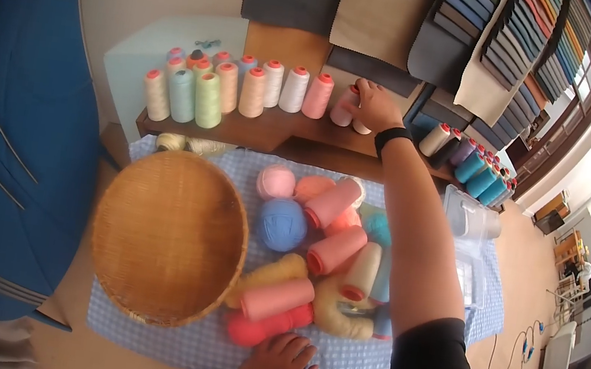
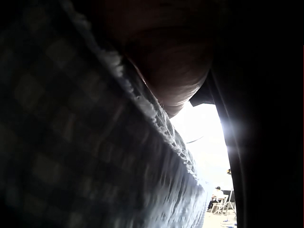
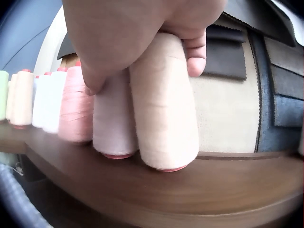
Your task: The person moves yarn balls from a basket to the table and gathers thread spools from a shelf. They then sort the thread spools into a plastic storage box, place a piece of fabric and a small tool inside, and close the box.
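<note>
On the wooden shelf, the right hand [image 1: 379, 107] reaches over a mauve thread cone [image 3: 114, 114] and a cream thread cone [image 3: 166, 109]. The right wrist view has its thumb against the mauve cone's left side and a finger beyond the cream cone's right side; the other fingers are hidden. Both cones have their bases at the shelf surface. At the table's near edge rests the left hand [image 1: 273, 368], fingers loosely bent, just below a red yarn skein [image 1: 265, 328]. The dark left wrist view shows part of that hand [image 2: 168, 61] beside the cloth edge.
A round wicker basket [image 1: 169, 239] occupies the table's left side. Pink cones [image 1: 277, 298], a blue yarn ball [image 1: 282, 224] and skeins cover the middle. Clear plastic boxes [image 1: 467, 213] stand right. More cones [image 1: 208, 100] line the shelf, with fabric swatches [image 1: 381, 16] hanging behind.
</note>
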A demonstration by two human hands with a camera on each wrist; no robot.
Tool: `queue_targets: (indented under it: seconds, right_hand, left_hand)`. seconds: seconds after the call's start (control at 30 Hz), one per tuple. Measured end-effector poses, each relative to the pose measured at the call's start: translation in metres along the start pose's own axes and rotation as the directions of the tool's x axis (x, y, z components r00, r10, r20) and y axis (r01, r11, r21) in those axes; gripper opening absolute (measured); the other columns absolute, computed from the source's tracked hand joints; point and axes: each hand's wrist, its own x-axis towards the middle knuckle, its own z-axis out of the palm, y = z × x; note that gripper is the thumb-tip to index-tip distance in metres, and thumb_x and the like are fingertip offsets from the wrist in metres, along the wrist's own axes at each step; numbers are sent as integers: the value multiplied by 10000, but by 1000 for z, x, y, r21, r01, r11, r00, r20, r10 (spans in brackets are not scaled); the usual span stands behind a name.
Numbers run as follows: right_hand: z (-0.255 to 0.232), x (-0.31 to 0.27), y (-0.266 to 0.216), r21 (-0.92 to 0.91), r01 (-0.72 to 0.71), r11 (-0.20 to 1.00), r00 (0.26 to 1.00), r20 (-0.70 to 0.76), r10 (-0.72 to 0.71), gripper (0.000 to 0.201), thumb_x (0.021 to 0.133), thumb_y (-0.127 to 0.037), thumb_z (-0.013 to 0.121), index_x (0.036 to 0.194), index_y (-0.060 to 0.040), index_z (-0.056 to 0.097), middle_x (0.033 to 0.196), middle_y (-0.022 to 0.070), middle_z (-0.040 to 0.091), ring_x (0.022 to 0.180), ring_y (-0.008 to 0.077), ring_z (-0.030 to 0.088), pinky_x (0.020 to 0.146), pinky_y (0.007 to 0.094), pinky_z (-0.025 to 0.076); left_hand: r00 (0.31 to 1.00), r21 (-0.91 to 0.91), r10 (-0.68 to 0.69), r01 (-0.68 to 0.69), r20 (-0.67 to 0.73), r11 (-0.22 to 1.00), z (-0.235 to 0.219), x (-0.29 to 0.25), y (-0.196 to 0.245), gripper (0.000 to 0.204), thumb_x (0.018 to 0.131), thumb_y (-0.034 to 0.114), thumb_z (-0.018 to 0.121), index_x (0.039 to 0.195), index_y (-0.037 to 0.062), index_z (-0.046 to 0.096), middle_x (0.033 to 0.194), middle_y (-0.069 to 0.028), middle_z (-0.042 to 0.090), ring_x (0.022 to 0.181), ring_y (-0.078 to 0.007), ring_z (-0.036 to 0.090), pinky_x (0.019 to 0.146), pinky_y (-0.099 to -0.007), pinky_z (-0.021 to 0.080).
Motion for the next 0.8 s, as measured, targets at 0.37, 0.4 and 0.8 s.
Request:
queue_targets:
  seconds: [0.37, 0.4, 0.8]
  right_hand:
    - [-22, -21, -12, 35, -36, 999, 999, -11, 36, 467, 934, -488, 756, 1143, -117, 565, 980, 160, 778, 931, 376, 758, 785, 501, 585]
    - [-29, -25, -13, 31, -73, 997, 997, -6, 73, 462, 931, -481, 759, 1138, -117, 565, 972, 159, 777, 919, 382, 757, 782, 503, 583]
    - [-234, -168, 58, 136, -164, 977, 986, -19, 169, 557, 875, -436, 826, 1231, -68, 606, 1045, 200, 764, 991, 417, 733, 866, 487, 570]
  left_hand:
    - [994, 90, 69, -62, -84, 994, 0, 6, -3, 365, 892, 366, 753, 1148, 127, 651, 1172, -25, 661, 1148, -242, 635, 935, -434, 515]
    - [996, 90, 53, -47, -71, 995, 2, 5, -2, 365, 888, 371, 757, 1146, 130, 664, 1177, -24, 664, 1149, -244, 633, 958, -443, 505]
    - [997, 148, 38, -28, -71, 989, 6, 5, 4, 366, 819, 308, 797, 1110, 106, 706, 1169, -59, 673, 1138, -306, 618, 1032, -495, 452]
